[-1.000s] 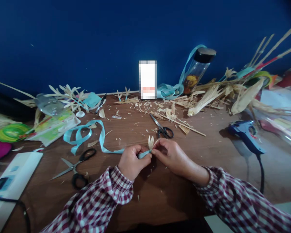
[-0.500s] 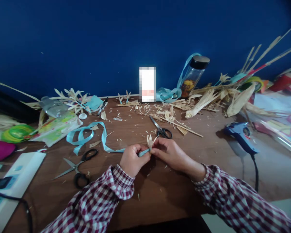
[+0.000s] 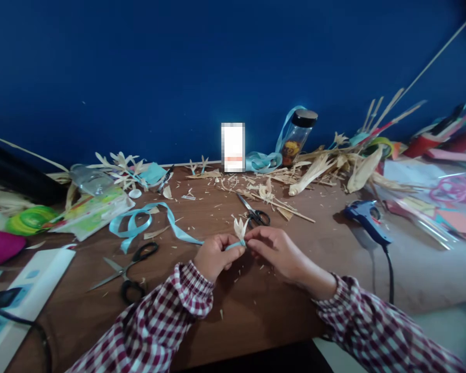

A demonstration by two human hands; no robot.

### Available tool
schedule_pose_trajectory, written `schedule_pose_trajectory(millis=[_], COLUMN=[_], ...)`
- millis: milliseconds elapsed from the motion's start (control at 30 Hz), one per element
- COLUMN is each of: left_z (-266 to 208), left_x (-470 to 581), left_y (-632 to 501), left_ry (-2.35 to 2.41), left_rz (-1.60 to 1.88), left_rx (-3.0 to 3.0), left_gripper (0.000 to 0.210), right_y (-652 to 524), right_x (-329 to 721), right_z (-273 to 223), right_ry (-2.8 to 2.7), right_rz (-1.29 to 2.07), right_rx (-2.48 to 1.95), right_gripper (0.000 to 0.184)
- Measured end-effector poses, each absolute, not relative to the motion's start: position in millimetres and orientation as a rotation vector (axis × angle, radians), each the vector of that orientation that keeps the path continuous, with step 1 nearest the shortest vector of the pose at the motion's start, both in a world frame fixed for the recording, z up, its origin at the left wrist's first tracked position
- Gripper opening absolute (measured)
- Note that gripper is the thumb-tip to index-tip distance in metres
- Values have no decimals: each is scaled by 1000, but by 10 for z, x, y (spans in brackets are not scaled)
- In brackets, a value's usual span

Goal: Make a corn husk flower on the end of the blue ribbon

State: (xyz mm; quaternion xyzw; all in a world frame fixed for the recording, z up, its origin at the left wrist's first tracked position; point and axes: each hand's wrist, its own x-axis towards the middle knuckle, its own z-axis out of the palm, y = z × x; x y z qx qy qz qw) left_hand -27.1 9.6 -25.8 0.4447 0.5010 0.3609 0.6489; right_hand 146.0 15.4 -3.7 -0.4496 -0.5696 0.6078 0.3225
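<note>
A small pale flower of dried corn husk (image 3: 240, 228) stands upright between my two hands, its petals spread at the top. Light blue ribbon (image 3: 173, 219) curls over the table from the left and runs under my left hand (image 3: 218, 257), reappearing at the flower's base. The thumb and fingers of that hand are closed on the ribbon there. My right hand (image 3: 281, 255) has its thumb and forefinger pinched together at the flower's base. What exactly lies between those fingertips is partly hidden.
Open scissors (image 3: 123, 270) lie left of my hands, and another pair of scissors (image 3: 255, 211) just beyond them. A blue glue gun (image 3: 367, 220) rests at right. A power strip (image 3: 34, 290), a capped bottle (image 3: 297, 137), corn husks (image 3: 314, 173) and finished flowers (image 3: 120, 163) surround the work area.
The view has turned slightly right and up. The flower's petals show wider apart and turned a little. My right fingers have shifted slightly at its base; the left hand keeps its hold.
</note>
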Motion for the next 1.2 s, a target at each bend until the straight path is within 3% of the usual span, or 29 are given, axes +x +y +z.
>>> schedule_pose_trajectory(millis=[167,400,967,1200], left_z=[-214,-109,-53,-65], left_x=[-246,-181,-231,-233], left_y=[72,-19,19,22], left_ry=[1072,1392,1342,1387], left_rz=[815,899,720,694], left_rx=[1005,1359,1601,1550], left_gripper=[30,17,18,18], right_y=[26,-12,166,165], right_x=[1425,1415,1481,1511], right_z=[31,-21,-89,-138], right_ry=[-1565,-1548,-1548,-1441], right_rz=[1478,1343,1413,1476], right_rx=[-1182,-1253,-1238,-1277], right_gripper=[16,17,12,31])
